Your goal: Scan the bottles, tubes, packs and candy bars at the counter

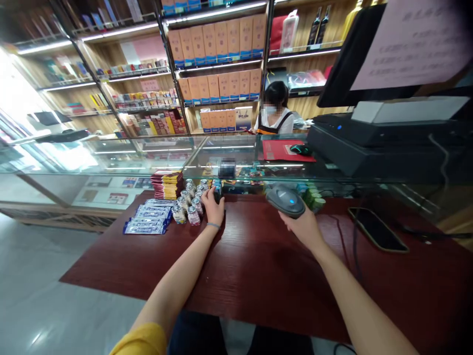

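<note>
My right hand [301, 227] is wrapped round the handle of a dark grey barcode scanner [286, 199], lifted above the dark red wooden table [240, 256]. A small blue light glows on its top. My left hand [213, 207] is at the right end of a group of small jars [193, 215] with silvery lids, its fingers curled round a small dark item that I cannot make out. Left of the jars lie blue-and-silver packets [150, 217] in an overlapping row. Behind these packets is a stack of dark red and yellow packs [167, 185].
A glass display counter [158, 148] runs behind the table. At right lie a phone [377, 229] and cables, below a monitor [369, 54]. Green-lidded containers [315, 199] stand behind my right hand. A masked person [277, 116] is behind the counter, before shelves of boxes.
</note>
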### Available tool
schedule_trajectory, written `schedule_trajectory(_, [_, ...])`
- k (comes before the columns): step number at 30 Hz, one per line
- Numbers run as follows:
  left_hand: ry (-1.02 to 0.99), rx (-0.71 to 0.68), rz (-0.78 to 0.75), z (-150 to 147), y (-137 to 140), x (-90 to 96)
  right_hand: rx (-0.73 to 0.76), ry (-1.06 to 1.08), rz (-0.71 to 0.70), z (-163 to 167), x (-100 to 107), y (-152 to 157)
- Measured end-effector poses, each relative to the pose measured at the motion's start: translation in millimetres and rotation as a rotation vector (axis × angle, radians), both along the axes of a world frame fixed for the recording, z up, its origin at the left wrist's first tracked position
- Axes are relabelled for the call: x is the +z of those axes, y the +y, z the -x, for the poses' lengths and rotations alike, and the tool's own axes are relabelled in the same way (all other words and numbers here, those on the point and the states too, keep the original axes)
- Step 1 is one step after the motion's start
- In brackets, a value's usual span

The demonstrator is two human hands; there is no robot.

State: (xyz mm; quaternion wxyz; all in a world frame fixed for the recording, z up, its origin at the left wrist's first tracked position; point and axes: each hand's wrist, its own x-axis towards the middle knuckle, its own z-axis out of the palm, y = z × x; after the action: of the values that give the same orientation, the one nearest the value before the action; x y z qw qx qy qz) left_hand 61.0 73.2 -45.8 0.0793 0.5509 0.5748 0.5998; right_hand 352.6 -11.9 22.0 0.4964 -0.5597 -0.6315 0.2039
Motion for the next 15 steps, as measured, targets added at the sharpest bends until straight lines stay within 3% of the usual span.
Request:
schedule_trajectory(9, [0.018, -0.177, 0.078, 5, 11, -12.2, 0.115, 0.042, 0.163, 17, -8, -5])
schedule_trajectory(15, [-0.009, -0.126, 0.047, 7, 8, -11.1, 0.147, 0.003, 0.153, 13, -17, -1])
